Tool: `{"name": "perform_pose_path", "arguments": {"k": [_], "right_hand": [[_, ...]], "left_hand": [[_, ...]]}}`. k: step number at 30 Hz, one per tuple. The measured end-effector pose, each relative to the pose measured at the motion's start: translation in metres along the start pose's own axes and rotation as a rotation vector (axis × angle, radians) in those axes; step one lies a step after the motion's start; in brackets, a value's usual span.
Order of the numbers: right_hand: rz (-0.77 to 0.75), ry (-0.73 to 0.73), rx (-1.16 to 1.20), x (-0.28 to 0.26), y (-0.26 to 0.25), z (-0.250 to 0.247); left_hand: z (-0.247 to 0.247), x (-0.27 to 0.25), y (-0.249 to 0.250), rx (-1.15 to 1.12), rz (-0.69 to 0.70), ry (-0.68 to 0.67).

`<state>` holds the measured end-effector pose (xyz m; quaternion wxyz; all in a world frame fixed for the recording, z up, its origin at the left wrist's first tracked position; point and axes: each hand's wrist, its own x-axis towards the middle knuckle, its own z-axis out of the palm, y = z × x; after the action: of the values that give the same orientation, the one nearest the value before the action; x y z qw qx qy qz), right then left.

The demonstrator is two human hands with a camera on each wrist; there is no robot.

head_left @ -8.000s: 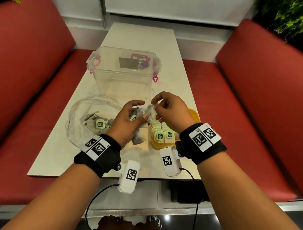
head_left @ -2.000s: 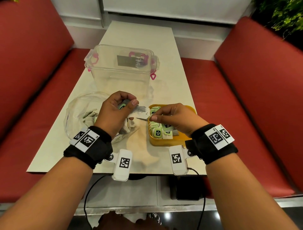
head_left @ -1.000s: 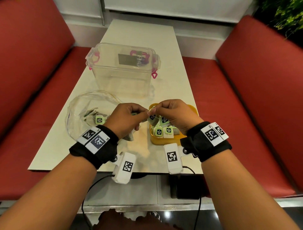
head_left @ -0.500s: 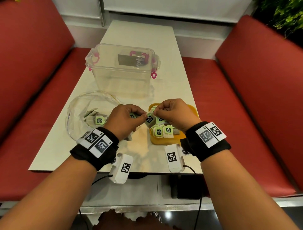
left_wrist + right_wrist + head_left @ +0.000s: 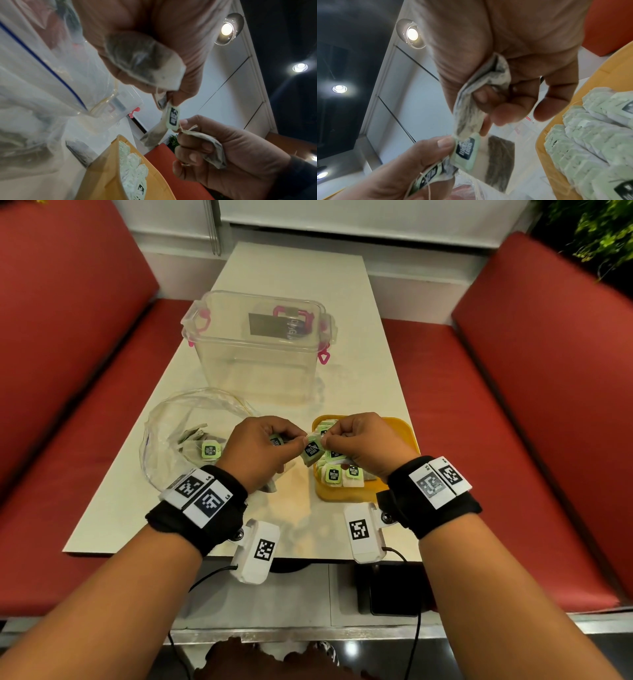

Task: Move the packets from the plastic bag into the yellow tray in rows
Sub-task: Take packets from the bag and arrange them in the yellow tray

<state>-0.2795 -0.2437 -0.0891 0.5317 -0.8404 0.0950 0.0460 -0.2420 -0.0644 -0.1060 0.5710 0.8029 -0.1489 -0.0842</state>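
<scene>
My left hand (image 5: 293,440) and right hand (image 5: 330,440) meet just above the left edge of the yellow tray (image 5: 406,436). The left hand (image 5: 171,100) cups one tea packet (image 5: 145,58) in its palm and pinches a second packet by its green tag (image 5: 174,117). That tagged packet (image 5: 312,451) dangles between the hands. My right hand (image 5: 489,119) curls round a crumpled packet (image 5: 481,92), whose top touches the green tag (image 5: 465,150). The tray holds several packets (image 5: 590,135) in overlapping rows. The clear plastic bag (image 5: 178,433) to the left holds more packets (image 5: 209,449).
A clear lidded container (image 5: 257,350) with pink clasps stands on the table behind the bag and tray. Red bench seats (image 5: 479,422) flank the narrow table on both sides. The table's near edge (image 5: 171,553) lies just under my wrists.
Two seconds ago my left hand was at the bag and my right over the tray. They have since come together and stayed there, with the tagged packet hanging between them.
</scene>
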Motion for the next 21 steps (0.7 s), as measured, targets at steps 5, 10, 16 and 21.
{"name": "perform_pose_path", "arguments": {"k": [5, 10, 16, 21], "right_hand": [[0.029, -0.036, 0.035, 0.0, 0.002, -0.002], [0.051, -0.077, 0.088, 0.001, 0.006, 0.0], [0.02, -0.115, 0.187, -0.002, 0.002, 0.006], [-0.003, -0.094, 0.215, -0.003, 0.002, 0.01]], "left_hand": [[0.0, -0.001, 0.0, -0.034, -0.013, 0.01], [0.0, -0.002, 0.007, -0.152, -0.089, 0.065], [0.005, 0.0, 0.014, -0.309, -0.19, 0.094], [0.01, 0.002, 0.01, -0.373, -0.235, 0.081]]}}
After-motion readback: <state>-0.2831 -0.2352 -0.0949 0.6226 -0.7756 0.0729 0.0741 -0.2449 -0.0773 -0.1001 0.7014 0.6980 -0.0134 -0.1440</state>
